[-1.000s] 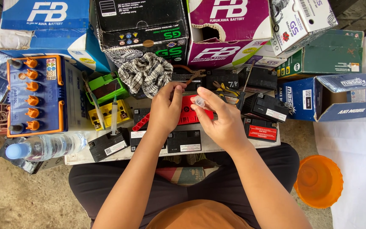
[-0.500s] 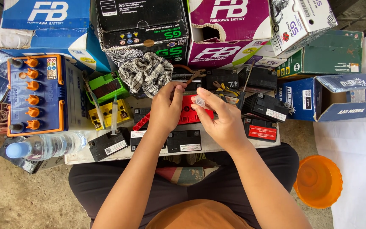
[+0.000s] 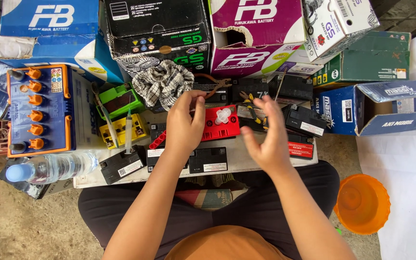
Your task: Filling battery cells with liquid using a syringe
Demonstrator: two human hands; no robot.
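Note:
My left hand point(image 3: 185, 126) lies over the left end of a small red-topped battery point(image 3: 220, 126) on a low white board point(image 3: 246, 161), with its fingers curled around the far corner. A small white plastic cap point(image 3: 223, 114) sits on the red top. My right hand point(image 3: 265, 137) hovers just right of the battery, open with fingers spread and holding nothing. Small black batteries point(image 3: 208, 160) lie in front of and behind the red one, and another black one point(image 3: 304, 120) lies to the right.
Cardboard battery boxes point(image 3: 157, 29) line the back. At the left are a large battery with orange caps point(image 3: 37, 110), a water bottle point(image 3: 49, 166), green point(image 3: 119, 98) and yellow point(image 3: 121, 130) batteries and a syringe point(image 3: 128, 127). A checked cloth point(image 3: 164, 84) lies behind; an orange bowl point(image 3: 362, 202) stands right.
My right hand has let go of the white cap, drawn back to the right and opened. The cap now sits on the red battery. The left hand has stayed in place.

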